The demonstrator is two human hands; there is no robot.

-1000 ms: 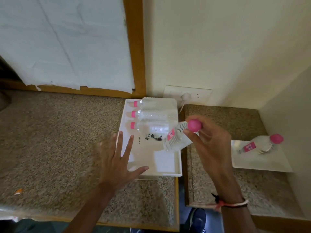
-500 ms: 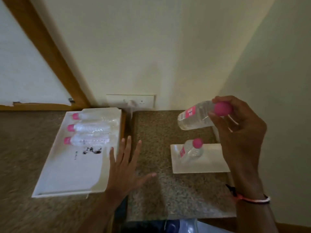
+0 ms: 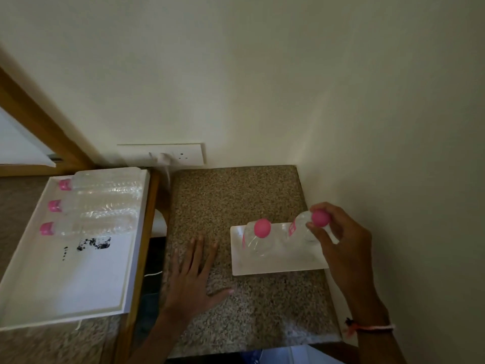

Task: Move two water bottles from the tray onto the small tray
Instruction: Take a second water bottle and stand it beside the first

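Note:
A small white tray [image 3: 265,269] lies on the right granite counter near the corner wall. One clear water bottle with a pink cap [image 3: 258,239] stands upright on its left part. My right hand [image 3: 338,237] grips the pink cap of a second clear bottle [image 3: 301,229], held upright over the small tray's right part; whether its base touches the tray I cannot tell. The big white tray [image 3: 78,285] on the left counter holds three bottles [image 3: 97,203] lying side by side, caps to the left. My left hand [image 3: 194,274] hovers flat with fingers apart between the trays.
A dark gap with a wooden edge [image 3: 141,258] splits the two counters. A white wall socket with a plug [image 3: 168,155] sits behind them. Walls close in the right counter at the back and right. A wooden frame [image 3: 39,119] runs up at left.
My right hand has lowered the bottle from above the counter down to the small tray, beside the standing bottle. The camera has turned right and closer. My left hand stayed open.

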